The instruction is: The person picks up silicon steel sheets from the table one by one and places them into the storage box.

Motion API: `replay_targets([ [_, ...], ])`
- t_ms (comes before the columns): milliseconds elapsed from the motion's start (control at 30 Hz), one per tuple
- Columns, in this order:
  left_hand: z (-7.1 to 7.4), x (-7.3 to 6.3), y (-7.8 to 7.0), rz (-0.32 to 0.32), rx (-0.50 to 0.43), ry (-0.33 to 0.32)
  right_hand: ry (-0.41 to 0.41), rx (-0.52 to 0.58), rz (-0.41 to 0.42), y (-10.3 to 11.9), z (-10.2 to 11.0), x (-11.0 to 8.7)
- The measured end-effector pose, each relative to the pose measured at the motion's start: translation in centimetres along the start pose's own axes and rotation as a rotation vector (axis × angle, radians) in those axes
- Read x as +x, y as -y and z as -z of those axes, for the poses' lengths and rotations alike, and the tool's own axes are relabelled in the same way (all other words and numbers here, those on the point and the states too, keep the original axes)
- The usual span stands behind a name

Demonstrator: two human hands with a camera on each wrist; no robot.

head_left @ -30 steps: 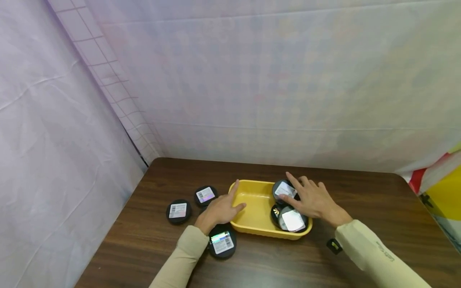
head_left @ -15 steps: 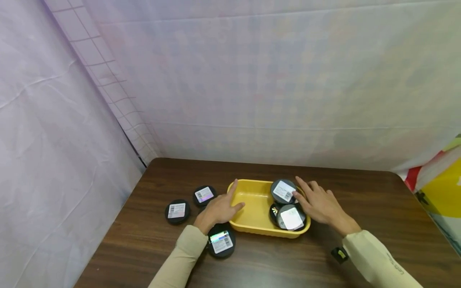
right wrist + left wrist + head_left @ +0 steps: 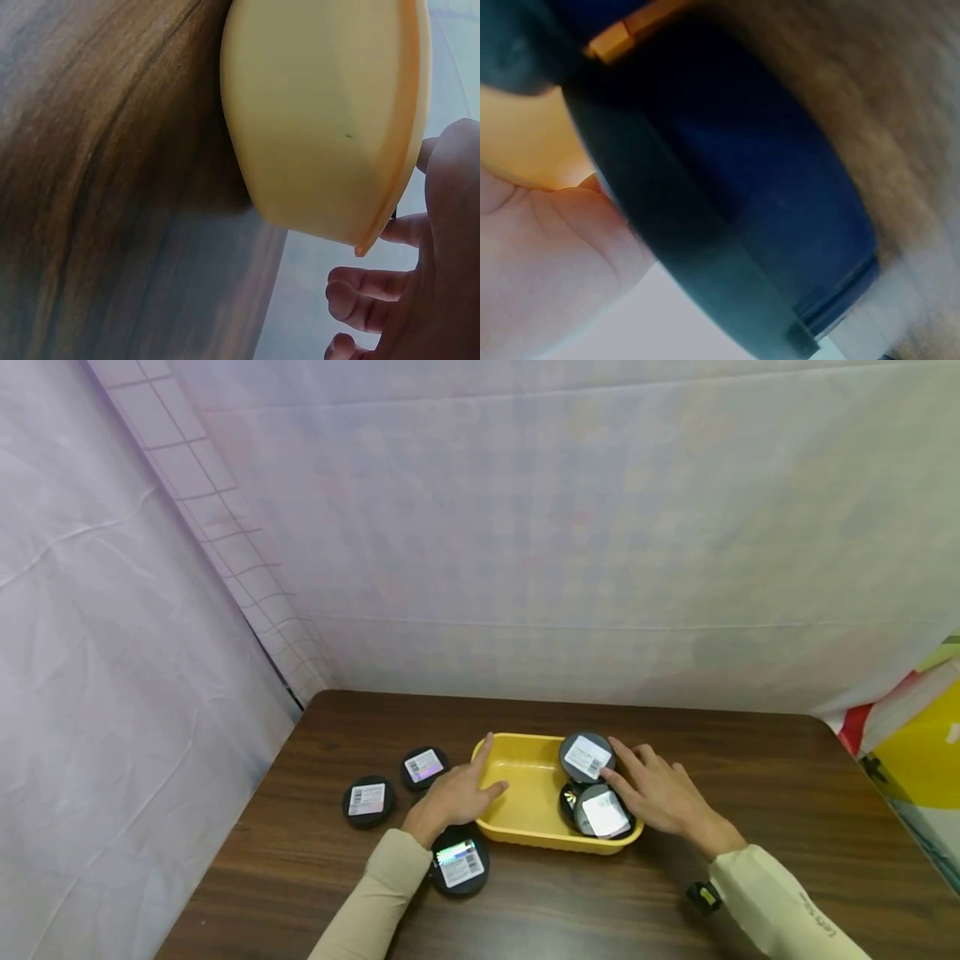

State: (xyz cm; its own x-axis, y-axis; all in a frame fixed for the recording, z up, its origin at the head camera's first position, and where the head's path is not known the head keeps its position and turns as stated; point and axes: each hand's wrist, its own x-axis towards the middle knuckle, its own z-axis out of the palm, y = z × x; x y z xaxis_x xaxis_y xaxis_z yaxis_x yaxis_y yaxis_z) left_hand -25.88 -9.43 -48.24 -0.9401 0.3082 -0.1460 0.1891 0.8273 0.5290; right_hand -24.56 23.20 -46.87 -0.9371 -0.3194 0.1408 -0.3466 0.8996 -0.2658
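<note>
In the head view, my left hand (image 3: 453, 797) rests at the left end of a yellow plastic basket (image 3: 525, 841), forefinger straight along the rim, thumb over the inside. Its other fingers are hidden. My right hand (image 3: 663, 797) lies over the basket's right end. Its forefinger and thumb touch a round black case (image 3: 587, 756) with a white label, tilted against the back right rim. Just in front of that sits another round case (image 3: 603, 812) with a shiny label, on top of a further dark one. Loosely bent right fingers (image 3: 367, 304) show beside the basket wall in the right wrist view.
Left of the basket lie two labelled round cases, one at far left (image 3: 368, 801) and one behind (image 3: 424, 767). Another case (image 3: 460, 862) sits beside my left wrist. A large dark blue round shape (image 3: 757, 180) fills the left wrist view. White cloth (image 3: 562, 527) hangs behind.
My right hand draws back to the right off the round case, then moves slightly left with finger and thumb at its edge. The left hand stays at the basket's end.
</note>
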Motion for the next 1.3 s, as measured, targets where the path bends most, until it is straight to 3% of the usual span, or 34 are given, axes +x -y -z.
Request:
replay_targets([
  [300,-0.1,0.1,0.1,-0.006,0.004,0.000,-0.011,0.013,-0.001,0.1,-0.1,-0.3],
  [633,0.2,-0.2,-0.2,-0.017,0.006,-0.008,-0.052,0.090,-0.057,0.7,-0.5,-1.4],
  [933,0.1,-0.2,-0.3,-0.018,0.013,-0.001,0.014,0.223,-0.200,1.1,-1.0,-1.7],
  [1100,0.2,-0.3,-0.4,-0.028,0.007,-0.005,0.077,0.290,-0.217,1.2,-1.1,-1.8],
  [1300,0.3,-0.2,-0.2,-0.033,0.013,-0.011,0.068,0.317,-0.204,1.4,-1.5,-1.6],
])
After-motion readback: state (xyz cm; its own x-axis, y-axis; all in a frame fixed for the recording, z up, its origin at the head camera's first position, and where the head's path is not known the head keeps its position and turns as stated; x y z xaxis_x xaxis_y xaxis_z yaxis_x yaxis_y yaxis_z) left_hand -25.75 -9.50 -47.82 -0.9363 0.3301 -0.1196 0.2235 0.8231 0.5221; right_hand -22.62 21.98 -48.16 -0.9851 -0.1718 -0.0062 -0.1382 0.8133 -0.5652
